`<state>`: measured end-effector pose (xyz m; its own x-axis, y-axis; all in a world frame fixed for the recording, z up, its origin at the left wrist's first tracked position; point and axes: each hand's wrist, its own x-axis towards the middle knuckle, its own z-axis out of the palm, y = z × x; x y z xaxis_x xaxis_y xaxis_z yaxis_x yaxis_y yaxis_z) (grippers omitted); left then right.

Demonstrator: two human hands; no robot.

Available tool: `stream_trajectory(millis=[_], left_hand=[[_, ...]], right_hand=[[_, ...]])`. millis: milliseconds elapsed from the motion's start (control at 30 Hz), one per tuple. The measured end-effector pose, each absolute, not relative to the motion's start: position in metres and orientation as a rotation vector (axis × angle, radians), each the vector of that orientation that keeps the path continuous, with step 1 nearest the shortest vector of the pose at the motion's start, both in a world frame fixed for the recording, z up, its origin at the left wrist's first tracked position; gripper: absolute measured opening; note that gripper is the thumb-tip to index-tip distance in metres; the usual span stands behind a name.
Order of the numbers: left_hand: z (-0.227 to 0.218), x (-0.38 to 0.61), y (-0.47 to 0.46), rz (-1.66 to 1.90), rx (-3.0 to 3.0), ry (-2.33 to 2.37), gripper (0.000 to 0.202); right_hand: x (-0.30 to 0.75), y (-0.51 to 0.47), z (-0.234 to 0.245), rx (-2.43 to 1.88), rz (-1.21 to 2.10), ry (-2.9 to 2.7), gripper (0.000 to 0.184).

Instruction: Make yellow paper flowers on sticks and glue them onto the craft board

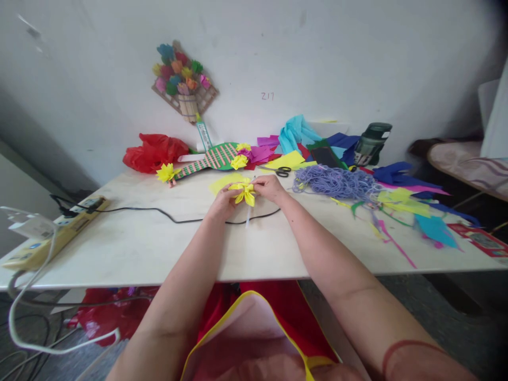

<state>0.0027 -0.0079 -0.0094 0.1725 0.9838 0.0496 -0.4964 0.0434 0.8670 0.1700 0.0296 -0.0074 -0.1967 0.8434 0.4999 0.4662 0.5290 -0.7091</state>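
Note:
A yellow paper flower [245,191] with spread petals is held over the middle of the table between my two hands. My left hand [225,203] is closed on its left side. On the right side, the fingers of my right hand [270,188] pinch a petal edge. Below the flower a thin pale stick [248,217] points down; whether it is joined to the flower I cannot tell. Just behind my hands lie a yellow paper sheet [222,182] and black-handled scissors [282,171]. Farther back is a green, striped, lute-shaped craft piece [220,157] decorated with yellow and magenta paper flowers.
A black cord [159,210] crosses the table from a power strip [59,233] at left. Purple yarn [337,182], coloured paper scraps [405,201] and a dark bottle [372,144] occupy the right. A red plastic bag [154,153] sits at back left. A flower basket craft [184,84] hangs on the wall.

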Motion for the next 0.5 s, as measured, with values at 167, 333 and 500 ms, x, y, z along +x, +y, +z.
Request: stream_trajectory(millis=[167,333,500], left_hand=[[-0.0089,0.0019,-0.0077,1.289,0.866,0.689,0.028],[-0.0072,0.0024,-0.0082,1.285,0.851,0.683,0.026],[-0.0072,0.0020,-0.0085,1.279,0.822,0.676,0.028]], right_hand=[[0.1702,0.0289,-0.0064,-1.024,0.597,-1.793,0.023],[0.1700,0.0263,-0.0028,-0.996,0.642,-1.778,0.023],[0.1703,0.0259,-0.0027,-0.981,0.659,-1.769,0.022]])
